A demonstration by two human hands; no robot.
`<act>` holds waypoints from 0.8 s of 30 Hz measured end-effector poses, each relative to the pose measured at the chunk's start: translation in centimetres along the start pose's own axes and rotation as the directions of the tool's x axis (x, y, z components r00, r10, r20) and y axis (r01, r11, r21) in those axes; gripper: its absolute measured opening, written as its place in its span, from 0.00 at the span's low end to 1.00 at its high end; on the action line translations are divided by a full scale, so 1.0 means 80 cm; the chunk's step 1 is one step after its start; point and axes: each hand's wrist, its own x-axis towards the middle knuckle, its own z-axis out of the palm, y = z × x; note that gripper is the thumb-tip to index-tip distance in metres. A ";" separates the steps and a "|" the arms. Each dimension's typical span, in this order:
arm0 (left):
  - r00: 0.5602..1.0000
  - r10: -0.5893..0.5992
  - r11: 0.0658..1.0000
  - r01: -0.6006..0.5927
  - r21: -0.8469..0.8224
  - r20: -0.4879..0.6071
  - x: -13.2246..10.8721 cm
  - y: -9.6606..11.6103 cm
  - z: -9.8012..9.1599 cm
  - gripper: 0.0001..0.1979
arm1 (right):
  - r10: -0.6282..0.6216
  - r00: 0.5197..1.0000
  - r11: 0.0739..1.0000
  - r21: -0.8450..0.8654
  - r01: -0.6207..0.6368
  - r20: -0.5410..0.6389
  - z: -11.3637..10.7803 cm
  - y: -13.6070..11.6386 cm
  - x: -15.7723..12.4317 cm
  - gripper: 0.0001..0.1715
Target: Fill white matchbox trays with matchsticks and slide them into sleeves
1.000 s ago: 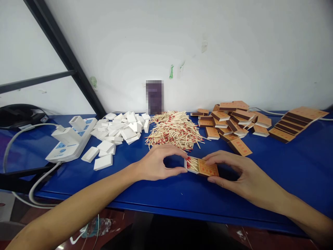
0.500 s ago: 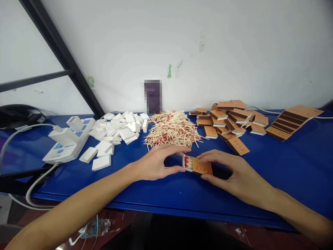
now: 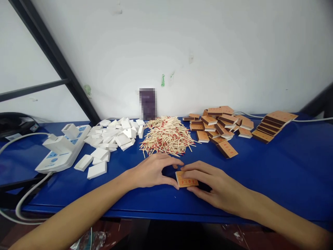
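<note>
A closed orange matchbox (image 3: pixel 186 179) is between my hands, just above the front part of the blue table. My right hand (image 3: pixel 217 184) grips its right part, fingers on top and thumb at the near edge. Around its left end curve the thumb and fingers of my left hand (image 3: pixel 156 171), the thumb tip at the near left corner. Behind my hands lies a heap of red-tipped matches (image 3: pixel 168 136). White matchbox trays (image 3: pixel 122 139) are piled to the left, and orange and brown matchbox sleeves (image 3: pixel 221 121) to the right.
A white power strip (image 3: pixel 63 156) with plugged-in chargers and cables stands on the left of the blue table (image 3: pixel 273 173). Joined matchboxes (image 3: pixel 273 125) lie at the far right. A blurred dark item (image 3: pixel 148 103) leans on the back wall. Black frame bars rise at left.
The matchbox's open end with visible matches is now closed. Both hands and the box sit slightly left and lower in view. The camera view has shifted.
</note>
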 end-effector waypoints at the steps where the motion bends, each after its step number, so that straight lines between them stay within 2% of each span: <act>1: 1.000 0.007 1.000 -0.007 0.012 0.001 0.000 0.000 -0.001 0.29 | -0.016 1.000 1.000 -0.024 0.016 -0.005 -0.002 -0.002 -0.001 0.20; 3: 1.000 0.020 0.998 -0.020 0.052 0.011 -0.001 0.000 -0.005 0.27 | -0.035 0.998 0.993 -0.116 0.029 -0.047 -0.013 -0.005 -0.008 0.21; 5: 0.999 0.037 0.994 -0.041 0.101 0.036 -0.002 0.002 -0.008 0.21 | -0.035 0.988 0.966 -0.257 -0.004 -0.149 -0.037 0.000 -0.021 0.21; 7: 0.996 0.069 0.987 -0.077 0.142 0.065 -0.002 0.005 -0.011 0.15 | 0.018 0.938 0.897 -0.409 -0.168 -0.345 -0.072 0.018 -0.039 0.19; 8: 0.994 0.084 0.982 -0.095 0.164 0.076 -0.001 0.006 -0.012 0.13 | 0.049 0.887 0.832 -0.473 -0.291 -0.459 -0.092 0.033 -0.050 0.16; 9: 0.992 0.096 0.976 -0.111 0.189 0.087 -0.001 0.008 -0.012 0.12 | 0.089 0.831 0.726 -0.535 -0.432 -0.550 -0.112 0.049 -0.061 0.15; 11: 0.989 0.110 0.963 -0.130 0.235 0.099 0.001 0.010 -0.012 0.12 | 0.142 0.785 0.506 -0.638 -0.581 -0.603 -0.147 0.086 -0.083 0.14; 14: 0.988 0.114 0.953 -0.138 0.270 0.102 0.002 0.011 -0.011 0.12 | 0.222 0.863 0.337 -0.795 -0.505 -0.454 -0.176 0.130 -0.106 0.14; 18: 0.988 0.122 0.951 -0.144 0.274 0.096 0.002 0.013 -0.012 0.12 | 0.247 0.917 0.300 -0.875 -0.379 -0.312 -0.175 0.151 -0.115 0.16; 24: 0.988 0.124 0.936 -0.146 0.321 0.087 -0.001 0.010 -0.012 0.12 | 0.236 0.938 0.304 -0.897 -0.321 -0.255 -0.167 0.156 -0.112 0.17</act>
